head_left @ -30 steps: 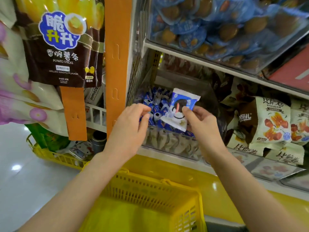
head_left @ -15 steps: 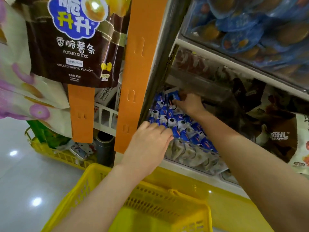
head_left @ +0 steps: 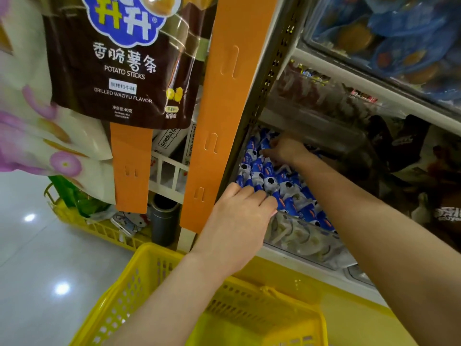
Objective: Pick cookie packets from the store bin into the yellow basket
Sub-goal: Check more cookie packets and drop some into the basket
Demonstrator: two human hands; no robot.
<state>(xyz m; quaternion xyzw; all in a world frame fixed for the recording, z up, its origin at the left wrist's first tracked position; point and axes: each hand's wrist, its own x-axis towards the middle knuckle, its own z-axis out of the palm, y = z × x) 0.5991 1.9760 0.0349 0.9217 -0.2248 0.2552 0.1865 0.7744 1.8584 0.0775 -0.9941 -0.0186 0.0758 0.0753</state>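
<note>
1. Inside clear plastic store bin (head_left: 299, 236): blue-and-white foil cookie packets (head_left: 274, 181), heaped; yellow slotted plastic basket (head_left: 249, 308) sits below.
2. Left hand (head_left: 242, 213): fingers flat on front packets. Right hand (head_left: 284, 149): deeper in (grip unclear).
3. Risk: slick packets slip, missing basket.

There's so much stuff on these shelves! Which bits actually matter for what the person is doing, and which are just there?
Part of the job: blue-and-white cookie packets; clear store bin holding them; yellow basket below; left hand and right hand, both on the packets.

Just there: potato sticks bag; orange strip; dark canister; brown snack bags; second yellow basket at left.
</note>
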